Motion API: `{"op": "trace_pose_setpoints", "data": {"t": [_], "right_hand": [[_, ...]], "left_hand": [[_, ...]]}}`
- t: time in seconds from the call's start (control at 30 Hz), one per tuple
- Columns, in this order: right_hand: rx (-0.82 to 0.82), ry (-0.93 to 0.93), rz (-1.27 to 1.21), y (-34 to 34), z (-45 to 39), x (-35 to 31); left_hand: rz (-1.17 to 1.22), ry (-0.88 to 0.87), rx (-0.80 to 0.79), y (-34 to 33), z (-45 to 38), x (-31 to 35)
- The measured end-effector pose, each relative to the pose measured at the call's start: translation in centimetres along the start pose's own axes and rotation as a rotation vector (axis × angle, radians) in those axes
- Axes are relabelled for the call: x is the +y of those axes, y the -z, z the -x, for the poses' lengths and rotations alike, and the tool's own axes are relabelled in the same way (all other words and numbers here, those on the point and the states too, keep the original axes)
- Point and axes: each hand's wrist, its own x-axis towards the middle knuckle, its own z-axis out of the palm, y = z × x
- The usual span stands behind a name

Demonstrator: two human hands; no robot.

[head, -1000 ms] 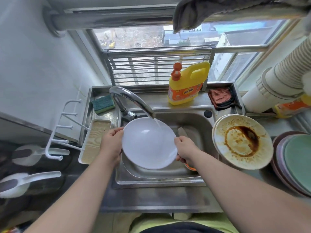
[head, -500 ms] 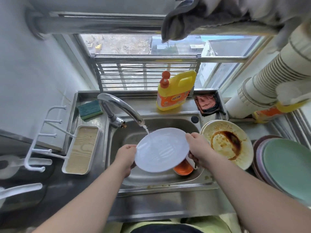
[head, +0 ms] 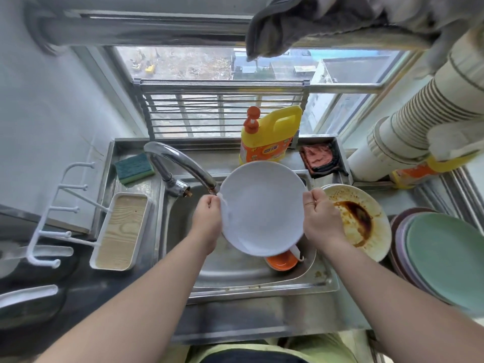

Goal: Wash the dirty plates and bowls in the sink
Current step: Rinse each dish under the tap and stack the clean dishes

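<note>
- Round white plate [head: 262, 208] held tilted over the stainless steel sink basin [head: 235, 273], face toward the camera, its left rim just beside the spout of the curved chrome tap [head: 183, 166].
- Left hand [head: 208, 218] grips the plate's left edge, fingers curled round the rim.
- Right hand [head: 320, 216] grips the right edge the same way, thumb on the front.
- Thin stream of water runs down the plate's left side by the left hand.
- Small orange bowl [head: 281, 260] lies in the basin under the plate's lower rim.
- Cream plate smeared with brown sauce [head: 366, 221] sits on the sink's right edge, touching a stack of coloured plates topped by a green one [head: 445, 258].
- Yellow detergent bottle with orange pump [head: 267, 137] stands on the back ledge; green-and-yellow sponge [head: 135, 167] lies at the left of the tap.
</note>
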Motion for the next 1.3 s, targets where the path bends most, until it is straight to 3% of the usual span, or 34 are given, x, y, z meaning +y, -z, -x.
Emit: {"op": "trace_pose_setpoints", "data": {"t": [0.23,0.6,0.83,1.0,1.3], "right_hand": [[0.013,-0.001,-0.035,-4.9,-1.5,-0.3],[-0.048,-0.138,-0.184,-13.0,-3.7,-1.5],[-0.009,0.066,-0.150,-11.8,-6.0,-3.2],[-0.021,0.151,-0.177,-11.3,-6.5,-3.8],[-0.143,-0.100,-0.361,-15.8,-4.3,-0.8]], "left_hand": [[0.020,-0.246,0.176,2.7,-1.6,2.0],[-0.285,-0.419,0.416,5.9,-1.3,0.0],[-0.229,-0.446,0.595,5.5,-2.3,-1.6],[-0.160,-0.418,0.635,5.4,-2.3,-0.7],[-0.299,-0.442,0.594,7.1,-0.6,-0.2]]}}
